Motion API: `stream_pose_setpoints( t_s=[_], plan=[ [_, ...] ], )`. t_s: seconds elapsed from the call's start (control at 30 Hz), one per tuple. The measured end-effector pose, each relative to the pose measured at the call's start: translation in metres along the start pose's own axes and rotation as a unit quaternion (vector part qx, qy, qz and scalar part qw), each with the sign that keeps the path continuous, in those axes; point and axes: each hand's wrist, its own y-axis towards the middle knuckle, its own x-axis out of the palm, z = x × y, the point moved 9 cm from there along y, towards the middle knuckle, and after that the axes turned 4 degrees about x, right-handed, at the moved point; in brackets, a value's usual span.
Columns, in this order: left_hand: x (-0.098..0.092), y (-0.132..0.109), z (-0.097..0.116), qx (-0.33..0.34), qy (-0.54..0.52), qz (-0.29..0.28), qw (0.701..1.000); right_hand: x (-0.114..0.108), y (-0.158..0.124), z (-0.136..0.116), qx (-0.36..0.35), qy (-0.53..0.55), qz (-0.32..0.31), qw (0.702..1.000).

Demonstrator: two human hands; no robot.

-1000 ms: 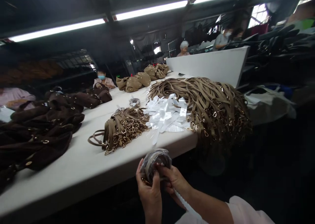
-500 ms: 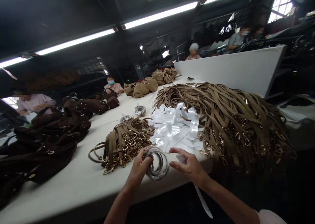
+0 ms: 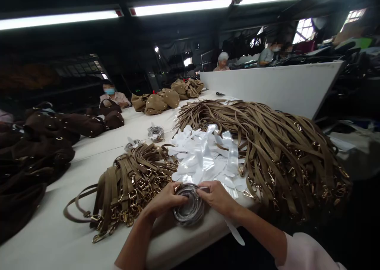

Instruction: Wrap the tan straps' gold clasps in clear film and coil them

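Note:
A grey coiled strap, seemingly in clear plastic wrap (image 3: 187, 219), is held over the table's front edge. My left hand (image 3: 166, 201) grips its left side, thumb across the inside of the ring and fingers behind. At the upper right of the ring, my right hand (image 3: 219, 199) closes its thumb and fingers on the coil's edge. Below the right wrist hangs a white strip (image 3: 235, 233); its upper end is hidden by that hand. Just beyond both hands lies a heap of white strips and glossy film (image 3: 192, 153).
Short brown straps with gold clasps (image 3: 127, 183) lie left, long brown straps (image 3: 261, 143) right. Two coils (image 3: 156, 133) rest farther back on the pale table (image 3: 97, 147). Brown bags (image 3: 158, 103), dark bags (image 3: 59, 131) and a white partition (image 3: 267, 82) stand beyond. Several people sit farther off.
My right hand has moved left from beside the coil and now touches its upper right edge. My left hand keeps its hold. The view has turned right and levelled.

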Motion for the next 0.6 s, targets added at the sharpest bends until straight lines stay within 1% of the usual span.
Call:
stream_pose_setpoints(
  t_s=[0.07,0.13,0.23,0.3,0.37,0.47,0.53,0.6],
  plan=[
    [0.0,-0.002,-0.003,0.011,-0.03,0.0,0.999,0.003,-0.001,-0.004,-0.013,0.002,-0.01,1.0],
    [0.001,-0.001,-0.006,0.028,-0.083,0.021,0.996,0.004,-0.002,-0.007,-0.02,0.022,-0.015,0.999],
    [-0.002,0.005,-0.013,0.05,-0.165,0.071,0.983,0.001,-0.005,-0.008,-0.023,0.053,0.007,0.998],
    [-0.006,0.011,-0.017,0.058,-0.192,0.097,0.975,-0.002,-0.007,-0.008,-0.023,0.059,0.028,0.998],
    [-0.01,0.016,-0.02,0.065,-0.199,0.112,0.971,-0.003,-0.008,-0.007,-0.022,0.057,0.039,0.997],
    [-0.013,0.02,-0.02,0.07,-0.196,0.109,0.972,-0.007,-0.006,-0.002,-0.025,0.059,0.055,0.996],
    [-0.015,0.019,-0.018,0.071,-0.19,0.103,0.974,-0.012,-0.005,0.003,-0.023,0.079,0.076,0.994],
    [-0.019,0.016,-0.017,0.075,-0.186,0.111,0.974,-0.016,-0.003,0.009,-0.008,0.117,0.096,0.988]
  ],
)
